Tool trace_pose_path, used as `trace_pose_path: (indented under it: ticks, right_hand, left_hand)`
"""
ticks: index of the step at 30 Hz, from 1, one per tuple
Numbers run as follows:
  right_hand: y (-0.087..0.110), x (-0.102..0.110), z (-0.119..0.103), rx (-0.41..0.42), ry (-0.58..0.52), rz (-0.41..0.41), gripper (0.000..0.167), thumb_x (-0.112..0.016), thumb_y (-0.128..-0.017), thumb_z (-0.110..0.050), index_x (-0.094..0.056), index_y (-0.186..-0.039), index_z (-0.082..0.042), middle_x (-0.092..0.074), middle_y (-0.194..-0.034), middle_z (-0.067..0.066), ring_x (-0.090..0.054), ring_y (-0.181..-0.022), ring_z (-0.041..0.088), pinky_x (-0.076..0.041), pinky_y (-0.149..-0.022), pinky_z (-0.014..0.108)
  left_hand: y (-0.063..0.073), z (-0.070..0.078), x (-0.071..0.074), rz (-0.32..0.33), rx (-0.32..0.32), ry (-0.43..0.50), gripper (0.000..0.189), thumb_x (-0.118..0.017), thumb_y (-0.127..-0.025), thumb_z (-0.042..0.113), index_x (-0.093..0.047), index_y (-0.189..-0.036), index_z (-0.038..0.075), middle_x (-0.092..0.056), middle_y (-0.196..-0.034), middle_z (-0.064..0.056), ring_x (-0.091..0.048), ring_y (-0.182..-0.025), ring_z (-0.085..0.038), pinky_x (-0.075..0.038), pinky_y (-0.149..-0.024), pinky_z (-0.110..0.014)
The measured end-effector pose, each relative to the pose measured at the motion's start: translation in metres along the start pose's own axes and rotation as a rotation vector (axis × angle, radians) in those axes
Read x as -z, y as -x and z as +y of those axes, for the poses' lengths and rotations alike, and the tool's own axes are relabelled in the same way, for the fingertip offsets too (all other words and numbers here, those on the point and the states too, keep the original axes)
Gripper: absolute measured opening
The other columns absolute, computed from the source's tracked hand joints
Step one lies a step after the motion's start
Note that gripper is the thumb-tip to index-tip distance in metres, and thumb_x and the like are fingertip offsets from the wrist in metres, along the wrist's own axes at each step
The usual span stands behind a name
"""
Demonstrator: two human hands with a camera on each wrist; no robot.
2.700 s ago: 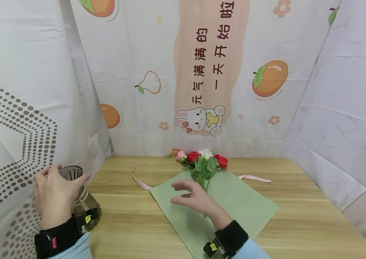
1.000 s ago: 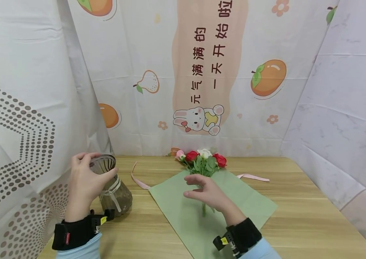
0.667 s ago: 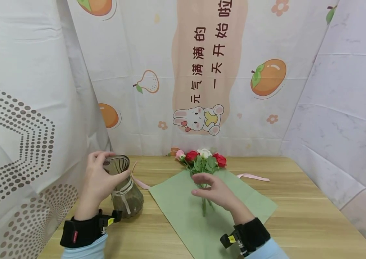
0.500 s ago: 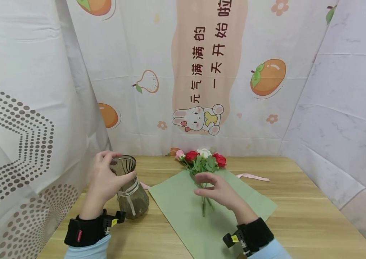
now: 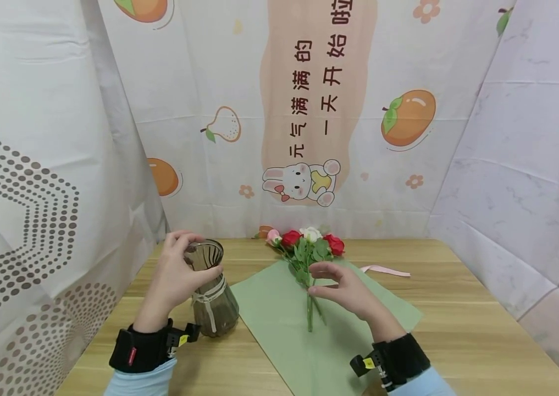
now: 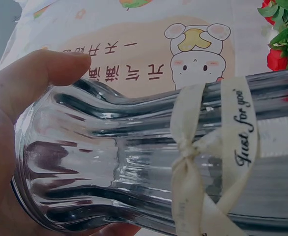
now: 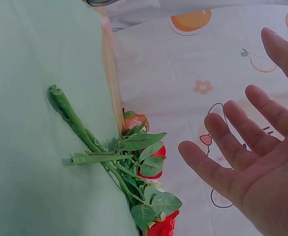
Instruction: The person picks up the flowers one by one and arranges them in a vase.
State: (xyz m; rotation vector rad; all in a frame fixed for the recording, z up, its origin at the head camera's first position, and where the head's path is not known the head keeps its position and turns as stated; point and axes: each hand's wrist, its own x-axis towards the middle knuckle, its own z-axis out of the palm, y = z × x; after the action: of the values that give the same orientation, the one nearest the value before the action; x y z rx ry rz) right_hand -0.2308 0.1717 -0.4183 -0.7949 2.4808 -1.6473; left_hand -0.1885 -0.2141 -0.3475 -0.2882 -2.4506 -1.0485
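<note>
My left hand [image 5: 177,275] grips a smoky ribbed glass vase [image 5: 217,311] around its flared mouth, thumb on the near side. A cream ribbon [image 6: 188,152] printed "Just for you" is tied around the vase's neck, its bow facing the left wrist camera. My right hand [image 5: 346,291] hovers over the flower stems with fingers loosely bent and nothing in them; the right wrist view shows its fingers [image 7: 222,172] spread apart. Beneath it, a bunch of roses [image 5: 309,247] in red, white and pink, with green stems [image 7: 75,115], lies on a sheet of green paper [image 5: 279,324].
A pink ribbon [image 5: 385,270] sticks out from under the paper's right side. The wooden table [image 5: 477,330] reaches back to a fruit-print curtain [image 5: 200,181]. A dotted white curtain [image 5: 46,247] hangs close along the left edge.
My left hand has carried the vase rightward from the table's left edge to beside the green paper, covering the left ribbon end. My right hand has drifted right; the roses stay put.
</note>
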Motion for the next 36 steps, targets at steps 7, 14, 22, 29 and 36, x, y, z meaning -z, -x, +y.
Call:
trace_pose_path:
  ticks: [7,14,22,29,36]
  right_hand:
    - [0.001,0.001,-0.001,-0.010,-0.010,0.003,0.049,-0.080,-0.091,-0.026,-0.062,-0.135,-0.012,-0.063,-0.133,0.007,-0.057,-0.127,0.032,-0.054,-0.092,0.037]
    - [0.000,0.001,0.000,-0.002,0.005,0.005,0.048,-0.080,-0.091,-0.027,-0.062,-0.134,-0.014,-0.063,-0.132,0.005,-0.057,-0.126,0.031,-0.054,-0.092,0.037]
    - [0.001,0.001,0.001,-0.016,0.018,0.015,0.048,-0.080,-0.091,-0.029,-0.063,-0.133,-0.015,-0.064,-0.131,0.003,-0.058,-0.126,0.029,-0.053,-0.093,0.037]
    - [0.003,0.004,0.000,-0.011,0.012,0.025,0.048,-0.080,-0.091,-0.030,-0.063,-0.134,-0.017,-0.062,-0.134,0.011,-0.058,-0.126,0.029,-0.053,-0.092,0.036]
    - [0.004,0.008,-0.002,-0.001,0.002,0.042,0.048,-0.079,-0.091,-0.029,-0.062,-0.135,-0.017,-0.063,-0.132,0.006,-0.057,-0.127,0.030,-0.053,-0.092,0.037]
  left_hand:
    - [-0.001,-0.002,-0.002,-0.015,-0.007,-0.003,0.062,-0.091,-0.077,0.031,-0.061,-0.126,0.007,-0.039,-0.138,-0.013,-0.049,-0.109,-0.031,-0.044,-0.085,-0.046]
    - [-0.003,-0.004,-0.003,-0.028,-0.022,0.005,0.062,-0.090,-0.078,0.030,-0.060,-0.126,0.007,-0.039,-0.138,-0.013,-0.049,-0.111,-0.032,-0.044,-0.087,-0.048]
    - [-0.003,-0.004,-0.004,-0.052,-0.019,0.016,0.063,-0.090,-0.078,0.030,-0.059,-0.128,0.008,-0.038,-0.142,-0.012,-0.051,-0.111,-0.033,-0.045,-0.089,-0.050]
    - [-0.001,-0.005,-0.001,-0.071,-0.025,0.000,0.082,-0.091,-0.076,0.042,-0.052,-0.139,0.007,-0.036,-0.149,-0.015,-0.046,-0.125,-0.038,-0.042,-0.097,-0.059]
    - [0.002,-0.013,0.011,-0.135,0.036,0.022,0.112,-0.089,-0.075,0.052,-0.032,-0.158,0.004,-0.040,-0.153,-0.018,-0.042,-0.134,-0.041,-0.039,-0.102,-0.063]
